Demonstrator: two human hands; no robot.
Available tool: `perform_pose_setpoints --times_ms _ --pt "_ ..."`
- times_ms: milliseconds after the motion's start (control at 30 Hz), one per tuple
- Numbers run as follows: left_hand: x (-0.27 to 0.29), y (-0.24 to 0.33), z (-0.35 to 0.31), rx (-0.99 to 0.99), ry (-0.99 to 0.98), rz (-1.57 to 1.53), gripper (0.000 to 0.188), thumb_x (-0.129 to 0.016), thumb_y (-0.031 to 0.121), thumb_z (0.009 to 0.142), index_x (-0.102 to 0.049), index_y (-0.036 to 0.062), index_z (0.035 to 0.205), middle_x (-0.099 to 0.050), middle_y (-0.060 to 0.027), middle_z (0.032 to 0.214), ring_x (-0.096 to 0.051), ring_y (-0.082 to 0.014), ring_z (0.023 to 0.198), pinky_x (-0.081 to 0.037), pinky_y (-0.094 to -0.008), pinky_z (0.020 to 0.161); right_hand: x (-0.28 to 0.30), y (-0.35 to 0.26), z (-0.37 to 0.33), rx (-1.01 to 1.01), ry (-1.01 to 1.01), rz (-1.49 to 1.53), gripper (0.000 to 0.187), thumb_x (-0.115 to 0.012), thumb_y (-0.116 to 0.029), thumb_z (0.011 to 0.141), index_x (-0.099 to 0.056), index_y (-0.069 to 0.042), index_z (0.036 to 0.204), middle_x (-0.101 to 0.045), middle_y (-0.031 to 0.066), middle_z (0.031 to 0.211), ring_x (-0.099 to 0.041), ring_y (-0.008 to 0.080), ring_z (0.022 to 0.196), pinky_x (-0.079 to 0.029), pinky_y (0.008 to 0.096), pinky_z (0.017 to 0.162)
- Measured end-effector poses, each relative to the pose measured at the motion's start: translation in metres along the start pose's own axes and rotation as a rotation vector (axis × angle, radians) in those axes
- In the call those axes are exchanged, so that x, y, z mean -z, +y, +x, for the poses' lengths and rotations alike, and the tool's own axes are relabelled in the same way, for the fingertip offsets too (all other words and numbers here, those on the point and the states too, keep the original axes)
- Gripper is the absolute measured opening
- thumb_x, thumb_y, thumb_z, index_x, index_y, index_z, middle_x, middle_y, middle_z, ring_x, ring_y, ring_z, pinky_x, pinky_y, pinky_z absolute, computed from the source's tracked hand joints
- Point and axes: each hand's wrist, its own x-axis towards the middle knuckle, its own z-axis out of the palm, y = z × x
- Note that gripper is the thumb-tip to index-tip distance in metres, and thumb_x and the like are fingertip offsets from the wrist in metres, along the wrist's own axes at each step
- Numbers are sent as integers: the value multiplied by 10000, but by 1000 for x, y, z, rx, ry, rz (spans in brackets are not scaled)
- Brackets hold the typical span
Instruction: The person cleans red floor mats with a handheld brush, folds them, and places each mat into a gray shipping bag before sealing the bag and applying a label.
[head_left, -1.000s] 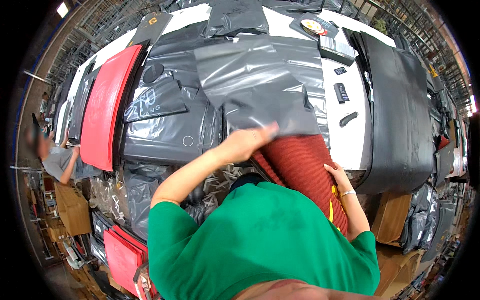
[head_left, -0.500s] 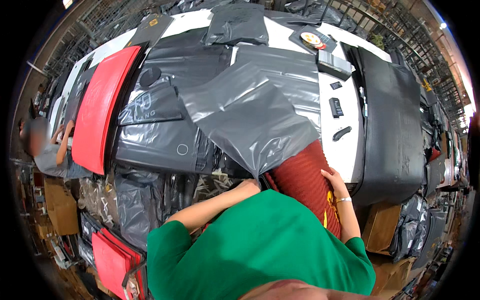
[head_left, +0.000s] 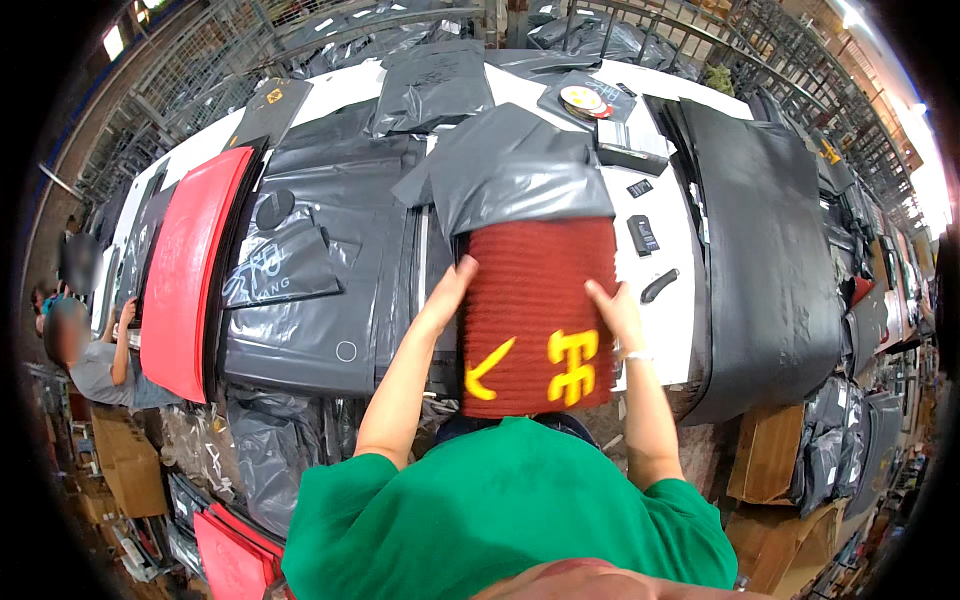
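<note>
In the head view, I saw the red mat (head_left: pixel 535 310) now flat on the white table (head_left: pixel 665 300), top end inside the grey bag (head_left: pixel 515 175). Left hand (head_left: pixel 450 290) and right hand (head_left: pixel 615 312) clasped its 2 sides; it had gone in deeper.

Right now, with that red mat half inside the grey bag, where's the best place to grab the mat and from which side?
Grip the red mat by its two long side edges, coming in from left and right, as the left hand and right hand do now. Its far end is sheathed in the grey bag, and the flat, wide shape probably sags if held by one edge only.
</note>
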Motion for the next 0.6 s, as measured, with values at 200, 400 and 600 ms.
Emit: perform_pose_setpoints --times_ms 200,400,600 --pt "47 -118 19 319 202 -262 477 -668 282 753 -517 -21 1089 -593 -154 1003 -588 -216 870 -477 -343 763 -24 21 35 91 -184 -78 525 -441 -511 843 -509 -9 983 -608 222 882 -563 399 882 -435 442 752" --pt "29 -84 20 306 319 286 498 -661 447 684 -625 -13 871 -626 -146 850 -582 -236 820 -448 -351 715 -65 33 144 451 -23 -253 413 -559 -76 717 -484 57 1101 -602 232 916 -574 386 839 -455 437 726" --pt "27 -111 24 132 243 143 740 -615 520 694 -477 -7 1195 -518 -206 1182 -491 -311 1099 -366 -373 925 -48 59 98 477 155 -568 233 -374 -97 831 -561 37 799 -590 234 738 -570 385 670 -440 452 603"
